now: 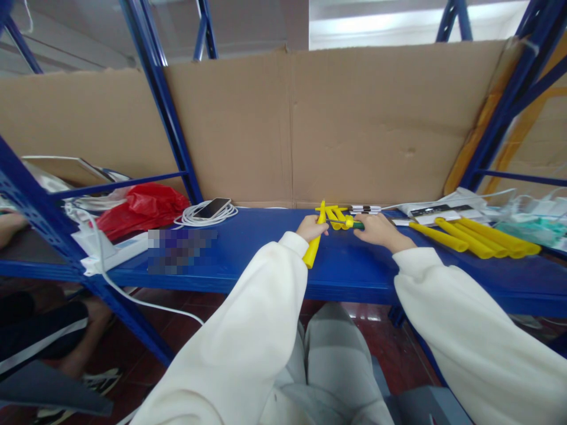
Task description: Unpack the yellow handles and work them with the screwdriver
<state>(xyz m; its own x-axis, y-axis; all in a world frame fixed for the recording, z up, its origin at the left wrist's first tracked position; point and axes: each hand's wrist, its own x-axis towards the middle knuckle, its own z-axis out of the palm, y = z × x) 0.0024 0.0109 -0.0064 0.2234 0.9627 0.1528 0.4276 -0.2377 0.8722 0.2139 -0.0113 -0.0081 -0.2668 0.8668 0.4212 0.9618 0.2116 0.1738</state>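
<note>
My left hand (311,228) is closed around a yellow tapered plastic piece (312,252), which stands tilted over the blue shelf with its wide end toward me. A screwdriver (349,222) with a yellow and green handle is gripped in my right hand (377,229). Its shaft points left, and the tip is at or close to the yellow piece by my left fingers; contact is too small to make out. Just behind both hands lie several smaller yellow parts (338,213), partly hidden by the screwdriver.
Several yellow tapered pieces (472,241) lie at the right of the blue shelf (261,248). To the left are a phone (214,208) on coiled white cable (191,219), a red plastic bag (144,208) and a white power strip (126,251). Cardboard (354,124) stands behind. Another person sits far left.
</note>
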